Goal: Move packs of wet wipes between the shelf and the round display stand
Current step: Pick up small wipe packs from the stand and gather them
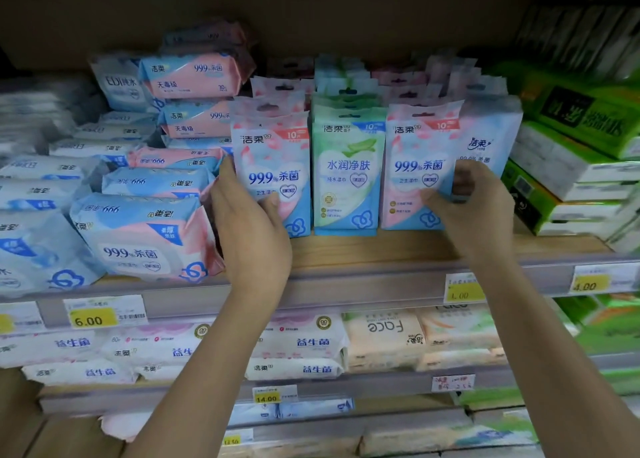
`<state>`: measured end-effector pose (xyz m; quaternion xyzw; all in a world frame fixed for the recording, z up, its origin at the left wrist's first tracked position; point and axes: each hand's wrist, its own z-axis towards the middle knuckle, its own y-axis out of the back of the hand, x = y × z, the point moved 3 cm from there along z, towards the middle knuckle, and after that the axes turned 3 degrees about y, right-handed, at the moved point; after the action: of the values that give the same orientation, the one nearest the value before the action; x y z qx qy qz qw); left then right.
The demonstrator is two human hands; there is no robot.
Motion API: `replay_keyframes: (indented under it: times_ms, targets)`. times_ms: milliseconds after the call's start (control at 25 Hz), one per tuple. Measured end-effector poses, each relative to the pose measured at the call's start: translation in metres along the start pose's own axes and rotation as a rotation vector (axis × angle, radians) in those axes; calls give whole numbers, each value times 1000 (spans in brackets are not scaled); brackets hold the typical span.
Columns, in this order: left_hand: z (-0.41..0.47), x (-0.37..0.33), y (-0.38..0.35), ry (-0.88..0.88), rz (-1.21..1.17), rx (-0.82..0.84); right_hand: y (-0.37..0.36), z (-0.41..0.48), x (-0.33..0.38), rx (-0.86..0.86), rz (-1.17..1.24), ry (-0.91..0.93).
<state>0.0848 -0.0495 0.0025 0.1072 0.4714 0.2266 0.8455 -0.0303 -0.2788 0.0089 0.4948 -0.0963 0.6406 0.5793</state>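
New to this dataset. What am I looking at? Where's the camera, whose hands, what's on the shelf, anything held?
There is no robot here: a person works bare-handed. The single picture comes from a camera on their head, looking forward and down at a shop shelf.

Three small wipe packs stand upright at the front, with more rows behind them: the left pink pack, the green pack and the right pink pack.

The left hand grips the left pink pack, thumb on its front. The right hand pinches the right pink pack at its right edge. Both packs appear to rest on the shelf.

Larger wipe packs are stacked to the left, and green tissue boxes sit to the right. The round display stand is not in view.
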Motion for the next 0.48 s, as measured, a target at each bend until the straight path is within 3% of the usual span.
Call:
replay_keyframes:
  times_ms: [240,480]
  targets:
    - [-14,-8,5,-55,250,33,-5,-14,9,-8,-157,37]
    - [-7,-10,-4,-84,281,98,-10,-9,16,-29,-207,-12]
